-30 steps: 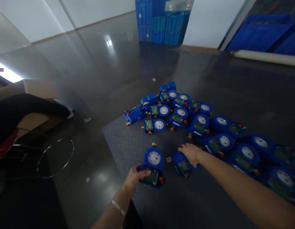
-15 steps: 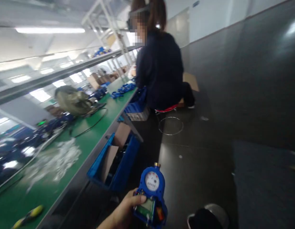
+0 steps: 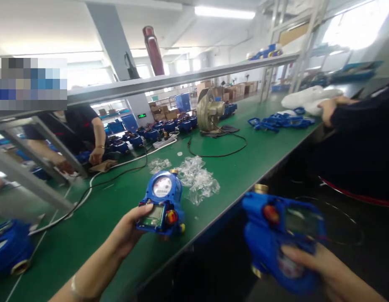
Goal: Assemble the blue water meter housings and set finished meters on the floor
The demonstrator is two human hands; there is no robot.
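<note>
My left hand (image 3: 128, 228) grasps a blue, white-dialled meter (image 3: 163, 186) over the green bench (image 3: 236, 164), my right hand (image 3: 328, 266) a blue, brass-necked meter (image 3: 260, 235) beside its edge: probably heavy, best held by the casing, off fragile circuitry (image 3: 155, 216).

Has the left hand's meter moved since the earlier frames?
Yes. The left hand has brought its blue meter from over the floor, right of the green bench, leftward to above the benchtop, near the clear plastic.
</note>
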